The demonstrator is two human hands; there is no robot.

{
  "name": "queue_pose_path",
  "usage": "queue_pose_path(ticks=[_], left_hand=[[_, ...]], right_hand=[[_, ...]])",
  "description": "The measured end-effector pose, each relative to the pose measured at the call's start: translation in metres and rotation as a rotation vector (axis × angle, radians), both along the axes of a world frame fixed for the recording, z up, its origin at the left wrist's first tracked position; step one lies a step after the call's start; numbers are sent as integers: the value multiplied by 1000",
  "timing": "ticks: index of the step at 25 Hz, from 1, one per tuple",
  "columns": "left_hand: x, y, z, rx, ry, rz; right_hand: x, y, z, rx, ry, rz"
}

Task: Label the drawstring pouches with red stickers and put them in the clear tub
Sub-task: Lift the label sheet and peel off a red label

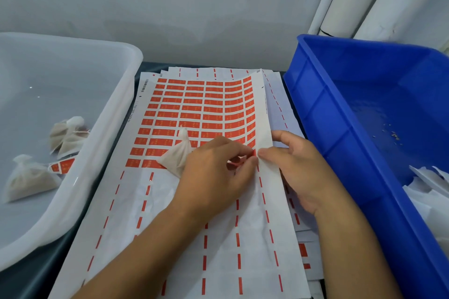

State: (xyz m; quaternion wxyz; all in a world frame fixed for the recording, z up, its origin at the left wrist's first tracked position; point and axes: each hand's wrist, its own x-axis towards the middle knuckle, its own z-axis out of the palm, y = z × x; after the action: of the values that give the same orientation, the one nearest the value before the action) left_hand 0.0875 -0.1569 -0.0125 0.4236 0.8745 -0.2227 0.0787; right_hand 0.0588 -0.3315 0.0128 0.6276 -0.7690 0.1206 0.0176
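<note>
A sheet of red stickers (194,109) lies in the middle of the table, its lower rows peeled bare. My left hand (213,177) rests on it, holding a white drawstring pouch (177,155) under the palm while its fingertips pinch a red sticker (252,154) at the sheet's right edge. My right hand (301,167) presses on the right margin of the sheet, thumb tip beside that sticker. The clear tub (116,109) stands at the left and holds labelled pouches (68,137), one nearer pouch (29,177) with a red sticker.
A blue crate (323,109) stands at the right, with white pouches (427,189) in its near corner and crumbs on its floor. More sticker sheets lie stacked under the top one. White pipes rise at the back right against the grey wall.
</note>
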Motion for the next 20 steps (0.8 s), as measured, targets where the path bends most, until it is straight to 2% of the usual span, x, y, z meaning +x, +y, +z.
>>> queue_pose_path(ticks=[3, 6, 10, 15, 20], left_hand=[[0, 0, 1, 63, -62, -22], [0, -4, 1, 63, -47, -30], [2, -5, 1, 42, -67, 12], [4, -7, 1, 37, -19, 42], [7, -4, 5, -39, 95, 164]], right_hand=[[-2, 0, 0, -99, -32, 38], [-3, -1, 2, -218, -57, 81], [-4, -1, 2, -247, -73, 90], [-2, -1, -1, -211, -68, 51], [2, -7, -7, -317, -26, -12]])
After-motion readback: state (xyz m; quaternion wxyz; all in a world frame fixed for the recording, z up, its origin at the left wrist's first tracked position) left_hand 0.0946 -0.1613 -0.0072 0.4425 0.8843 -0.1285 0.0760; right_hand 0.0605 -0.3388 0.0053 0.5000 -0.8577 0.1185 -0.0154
